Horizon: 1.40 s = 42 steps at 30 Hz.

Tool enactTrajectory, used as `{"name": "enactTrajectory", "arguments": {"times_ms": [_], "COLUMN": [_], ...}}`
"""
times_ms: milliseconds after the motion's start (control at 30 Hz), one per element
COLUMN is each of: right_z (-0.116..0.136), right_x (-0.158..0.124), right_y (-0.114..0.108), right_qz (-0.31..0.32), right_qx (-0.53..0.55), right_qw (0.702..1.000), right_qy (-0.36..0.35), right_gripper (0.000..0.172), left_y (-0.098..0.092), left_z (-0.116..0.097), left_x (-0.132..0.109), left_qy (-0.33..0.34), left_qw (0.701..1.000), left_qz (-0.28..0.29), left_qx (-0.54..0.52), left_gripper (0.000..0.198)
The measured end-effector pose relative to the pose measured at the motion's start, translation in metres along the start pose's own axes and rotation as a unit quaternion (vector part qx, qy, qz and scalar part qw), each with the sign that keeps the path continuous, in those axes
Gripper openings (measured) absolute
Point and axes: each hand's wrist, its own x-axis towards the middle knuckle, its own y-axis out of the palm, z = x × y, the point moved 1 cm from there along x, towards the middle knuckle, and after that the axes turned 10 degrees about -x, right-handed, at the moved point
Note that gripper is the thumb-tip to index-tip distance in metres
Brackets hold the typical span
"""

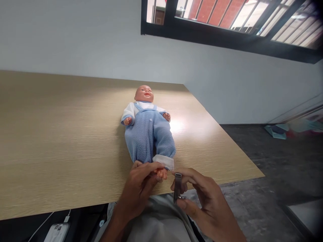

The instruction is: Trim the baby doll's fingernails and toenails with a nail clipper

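A baby doll (151, 131) in fuzzy blue overalls and a white top lies on its back on the table, its head away from me. My left hand (141, 185) is closed around the doll's foot (161, 173), whose toes show between thumb and fingers below the turned-up white cuff (164, 161). In my right hand (202, 198) is a metal nail clipper (177, 186), gripped between thumb and fingers just right of the toes. A small gap separates the clipper from the foot.
The wooden table (63, 134) has its right edge slanting toward me. A white power bank (57, 232) with a cable sits below the front edge at left. Behind are a grey wall (75, 37) and a barred window (214, 16). Light-blue items (277, 131) lie on the dark floor.
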Motion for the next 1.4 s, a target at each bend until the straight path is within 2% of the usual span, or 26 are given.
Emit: {"name": "enactTrajectory", "arguments": {"times_ms": [100,167,233,333,433,600,733,867,1100,1233,1400], "right_z": [0.0,0.001,0.002,0.003,0.0,-0.001,0.002,0.003,0.0,-0.001,0.011], "right_x": [-0.002,-0.003,-0.003,-0.002,-0.001,0.004,0.007,0.009,0.01,0.014,0.02], "right_y": [0.005,0.007,0.011,0.017,0.024,0.032,0.036,0.041,0.05,0.049,0.042], "right_qz": [-0.069,-0.154,-0.199,-0.175,-0.173,-0.164,-0.169,-0.169,-0.175,-0.173,-0.139], "right_qx": [0.025,0.031,-0.015,-0.129,-0.185,-0.21,-0.234,-0.233,-0.24,-0.256,-0.295], "right_qw": [0.996,0.98,0.96,0.931,0.904,0.901,0.882,0.88,0.869,0.863,0.86], "right_qy": [-0.055,-0.118,-0.197,-0.295,-0.344,-0.342,-0.372,-0.378,-0.395,-0.399,-0.392], "right_gripper": [0.035,0.04,0.046,0.04,0.028,0.026,0.023,0.019,0.025,0.022,0.02], "left_y": [0.0,0.0,0.0,0.0,-0.001,-0.001,-0.001,-0.001,0.0,-0.001,-0.002], "left_z": [0.0,0.0,0.0,0.001,0.001,0.003,0.006,0.007,0.004,0.004,0.005], "left_x": [0.0,0.0,0.001,0.001,0.0,0.0,-0.001,-0.002,0.0,0.0,-0.002], "left_qy": [0.002,0.005,0.007,0.011,0.02,0.027,0.023,0.024,0.021,0.023,0.026], "left_qw": [1.0,1.0,1.0,1.0,1.0,0.999,0.999,0.999,1.0,1.0,1.0], "left_qz": [0.002,0.004,0.003,-0.003,-0.007,-0.007,-0.006,-0.003,-0.008,-0.008,-0.012], "left_qx": [-0.002,-0.004,-0.009,-0.016,-0.017,-0.021,-0.029,-0.031,-0.02,-0.001,-0.012], "left_gripper": [0.023,0.022,0.021,0.02,0.02,0.021,0.024,0.027,0.027,0.027,0.028]}}
